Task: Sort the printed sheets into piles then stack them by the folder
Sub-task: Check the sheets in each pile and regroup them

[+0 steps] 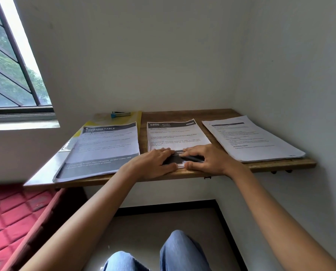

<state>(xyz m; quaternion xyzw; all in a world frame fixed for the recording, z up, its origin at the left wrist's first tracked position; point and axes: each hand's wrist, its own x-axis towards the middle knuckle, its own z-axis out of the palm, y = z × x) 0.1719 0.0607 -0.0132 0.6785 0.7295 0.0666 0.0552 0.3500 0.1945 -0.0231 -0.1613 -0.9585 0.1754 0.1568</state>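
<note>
Three piles of printed sheets lie side by side on the wooden table [218, 113]. The left pile [104, 147], headed "DRESSING TABLE", lies on a yellow folder [134, 117]. The middle pile [176, 136] is headed "KITCHEN". The right pile [251, 137] is plain text. My left hand [155, 163] and my right hand [204, 158] both rest flat on the near end of the middle pile, fingers stretched toward each other, thumbs at its front edge. They hide its lower part.
A blue stapler [120, 114] sits on the far end of the folder. Walls close the table at the back and right. A window [12, 75] is at the left, a red quilted mattress [12, 218] below it. My knees [163, 255] are under the table's front edge.
</note>
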